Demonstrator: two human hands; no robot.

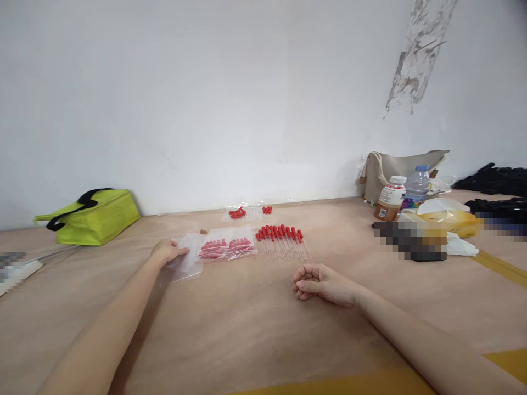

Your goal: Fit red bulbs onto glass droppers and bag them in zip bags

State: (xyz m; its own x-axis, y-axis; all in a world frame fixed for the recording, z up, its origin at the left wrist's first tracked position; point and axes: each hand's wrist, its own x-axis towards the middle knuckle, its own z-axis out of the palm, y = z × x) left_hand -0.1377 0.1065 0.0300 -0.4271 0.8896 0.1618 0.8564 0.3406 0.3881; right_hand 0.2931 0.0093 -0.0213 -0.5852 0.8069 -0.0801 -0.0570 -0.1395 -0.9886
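Observation:
My left hand (167, 252) is closed on the edge of a clear plastic bag (189, 266) lying flat on the table; part of the bag is hidden under the fingers. Just right of it are clear bags with red rubber bulbs (213, 249) inside. Beside these, a row of several glass droppers (284, 247) with red bulbs lies side by side, bulbs pointing to the wall. My right hand (315, 282) rests on the table below the droppers, its fingers loosely curled and nothing visible in them.
Near the wall lie clear bags with loose red bulbs (237, 212). A lime-green bag (99, 216) stands at left. To the right are a beige bag (411, 159), a brown drink bottle (389, 200), a clear bottle (418, 184), a yellow tissue pack (455, 219) and black items (498, 181).

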